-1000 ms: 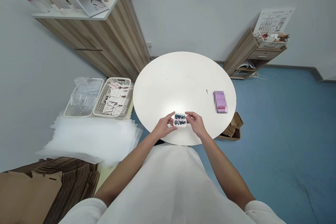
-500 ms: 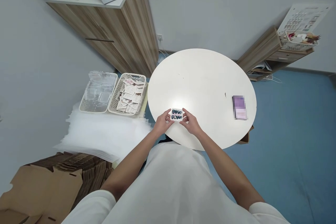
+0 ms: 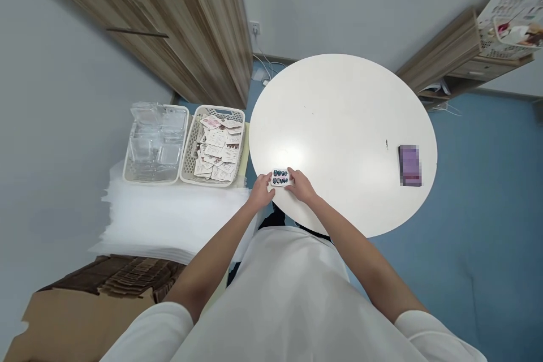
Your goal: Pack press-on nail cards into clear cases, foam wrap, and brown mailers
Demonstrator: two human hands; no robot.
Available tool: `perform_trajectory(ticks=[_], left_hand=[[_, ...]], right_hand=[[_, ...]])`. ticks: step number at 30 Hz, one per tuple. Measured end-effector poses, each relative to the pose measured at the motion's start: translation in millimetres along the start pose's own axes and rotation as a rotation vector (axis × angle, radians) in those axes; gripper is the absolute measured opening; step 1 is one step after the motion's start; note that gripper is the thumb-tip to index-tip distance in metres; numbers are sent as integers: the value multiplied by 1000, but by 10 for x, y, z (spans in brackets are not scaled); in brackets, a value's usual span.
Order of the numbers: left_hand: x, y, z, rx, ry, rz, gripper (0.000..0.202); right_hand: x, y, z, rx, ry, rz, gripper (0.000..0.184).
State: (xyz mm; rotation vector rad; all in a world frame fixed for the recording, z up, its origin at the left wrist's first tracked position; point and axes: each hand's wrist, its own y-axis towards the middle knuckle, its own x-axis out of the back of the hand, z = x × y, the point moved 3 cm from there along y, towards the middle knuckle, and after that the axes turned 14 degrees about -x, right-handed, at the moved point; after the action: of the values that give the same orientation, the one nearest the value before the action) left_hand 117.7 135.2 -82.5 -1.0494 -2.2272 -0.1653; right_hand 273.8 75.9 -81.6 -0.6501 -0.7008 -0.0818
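A small white set of press-on nails [image 3: 280, 177], with dark blue-green nails in two rows, is at the near left part of the white round table [image 3: 339, 119]. My right hand [image 3: 301, 186] grips its right edge between thumb and index finger. On the other side, my left hand [image 3: 260, 192] has its thumb and index finger spread apart. The left index fingertip is at the set's left edge, while the thumb is below it, away from the set. Whether the set rests fully on the tabletop is hard to tell.
Left of the table stand a basket of printed cards [image 3: 235, 176] and a basket of clear plastic boxes [image 3: 159, 150]. Nearer are white foam sheets [image 3: 169, 218] and flattened cardboard boxes [image 3: 89, 317]. A purple pixelated item [image 3: 410, 166] lies at the table's right.
My view has tilted down and shifted left. The nail set was held up between both hands; now it is lower toward the tabletop, and my left thumb has come away from it.
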Motion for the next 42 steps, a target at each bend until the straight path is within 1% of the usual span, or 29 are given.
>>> perform_trajectory(ticks=[5,7,9,11,14,16,18,21,24,31,34,42], left_hand=[[-52,13,51,-29,191,62,61],[-60,5,43,-29,218,81,62],[-53,-11,30,-25,192,67,64],[-38,-38,24,-7,101,30,64],[-32,-93,36,64,-110,-19,66],[-49,-129,47,109,-241,-40,69],[-75,-153,53,127,-346,-56,72],[-105,-154,63,124,-456,-70,75],[-82,-106,93,134,-486,-94,77],[116,138,211,147,-533,-170,79],[173,219,259,149,-546,-191,79],[214,261,277,123,-539,-212,80]], right_hand=[[-77,45,54,-82,-140,5,61],[-86,52,60,-102,-157,0,63],[-97,41,49,-106,-119,-11,66],[-116,3,21,-100,-14,-23,72],[-164,-108,-42,-111,237,-20,77],[-207,-196,-74,-141,411,7,80],[-250,-269,-72,-156,547,50,84],[-291,-311,-12,-140,661,108,87],[-301,-250,65,-135,719,129,87],[-278,62,249,-118,744,130,87],[-268,154,315,-114,747,127,87],[-262,204,365,-118,752,125,88]])
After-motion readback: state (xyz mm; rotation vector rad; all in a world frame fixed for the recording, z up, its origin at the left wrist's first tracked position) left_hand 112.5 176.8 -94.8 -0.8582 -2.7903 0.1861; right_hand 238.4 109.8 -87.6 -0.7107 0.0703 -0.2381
